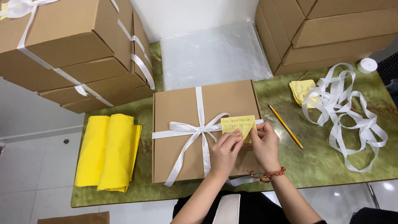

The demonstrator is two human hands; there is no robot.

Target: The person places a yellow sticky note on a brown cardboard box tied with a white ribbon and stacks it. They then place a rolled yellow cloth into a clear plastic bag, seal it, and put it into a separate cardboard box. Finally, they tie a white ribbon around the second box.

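A flat brown cardboard box (178, 103) lies in front of me on the green table, tied with a white ribbon bow (198, 129). A small yellow handwritten note (237, 123) rests on the ribbon at the box's right side. My left hand (225, 151) pinches the note's lower edge from the left. My right hand (265, 143), with a red bracelet at the wrist, grips the note's right corner. Both hands rest on the box lid.
Folded yellow fabric (108, 151) lies left of the box. A pencil (285, 126), a yellow note pad (300, 89), loose white ribbon (348, 118) and a ribbon roll (367, 65) sit to the right. Stacked boxes (78, 54) stand at back left, more boxes (327, 33) at back right, clear plastic sheet (213, 56) between.
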